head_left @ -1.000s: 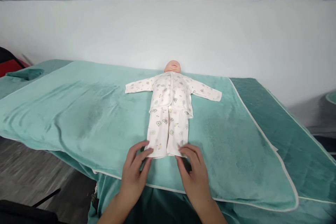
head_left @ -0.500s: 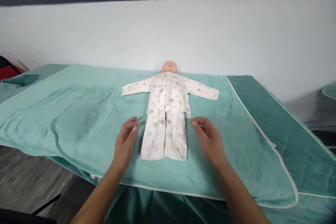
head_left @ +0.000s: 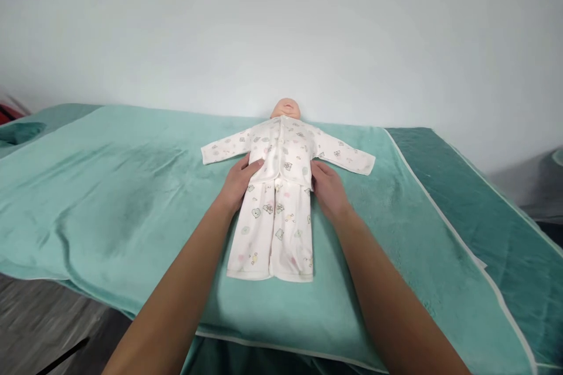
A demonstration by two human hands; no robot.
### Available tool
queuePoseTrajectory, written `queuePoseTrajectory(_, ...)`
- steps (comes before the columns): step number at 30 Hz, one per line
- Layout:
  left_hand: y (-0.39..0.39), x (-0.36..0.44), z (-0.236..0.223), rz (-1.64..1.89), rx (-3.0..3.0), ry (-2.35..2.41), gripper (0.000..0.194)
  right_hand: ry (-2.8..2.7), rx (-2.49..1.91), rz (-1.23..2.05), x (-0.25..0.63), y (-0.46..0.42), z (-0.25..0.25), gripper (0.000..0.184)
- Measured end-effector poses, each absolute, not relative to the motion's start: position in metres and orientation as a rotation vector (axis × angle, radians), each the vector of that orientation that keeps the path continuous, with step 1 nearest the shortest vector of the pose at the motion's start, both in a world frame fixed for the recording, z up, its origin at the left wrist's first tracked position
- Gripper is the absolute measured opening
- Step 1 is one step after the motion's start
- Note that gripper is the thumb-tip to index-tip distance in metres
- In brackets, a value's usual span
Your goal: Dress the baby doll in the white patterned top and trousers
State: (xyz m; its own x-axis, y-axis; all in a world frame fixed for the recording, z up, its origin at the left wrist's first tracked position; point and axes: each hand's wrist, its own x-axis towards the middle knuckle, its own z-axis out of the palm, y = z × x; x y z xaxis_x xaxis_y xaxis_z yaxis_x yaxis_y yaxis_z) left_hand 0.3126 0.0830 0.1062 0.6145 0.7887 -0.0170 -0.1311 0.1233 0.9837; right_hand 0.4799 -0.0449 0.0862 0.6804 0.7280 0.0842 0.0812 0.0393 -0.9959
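Observation:
A baby doll (head_left: 285,109) lies on its back, dressed in a white patterned top (head_left: 281,149) with sleeves spread to both sides. White patterned pants (head_left: 272,234) cover its lower half, legs pointing toward me. My left hand (head_left: 241,181) grips the doll's left-of-view side at the waist, thumb over the top's edge. At the opposite side, my right hand (head_left: 328,187) is closed against the doll's waist, its fingertips partly hidden by the shirt. The doll's hands and feet do not show.
Beneath the doll is a light green plush blanket (head_left: 132,187) with a pale border, over a darker green cover (head_left: 475,205). A white wall (head_left: 281,41) rises behind the doll's head. Grey flooring (head_left: 39,316) shows at lower left.
Both hands have moved forward and inward from beside the pants, and now hold the doll's waist from either side. The view has tilted slightly downward.

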Motion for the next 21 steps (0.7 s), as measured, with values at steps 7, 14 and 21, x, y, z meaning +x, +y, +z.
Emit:
queuePoseTrajectory(7,0.079,0.317,0.107,0.787,1.331,0.664,0.055,-0.585,-1.443,0.556,0.483,-0.051,0.086,0.030)
queuePoseTrajectory(14,0.081,0.305,0.084,0.985,1.464,0.974,0.035,-0.553,-1.630,0.369,0.490,-0.072,0.085,0.032)
queuePoseTrajectory(21,0.098,0.297,0.078,1.082,1.216,0.983,0.021,-0.179,-1.414,0.592,0.549,-0.079,0.095,0.011)
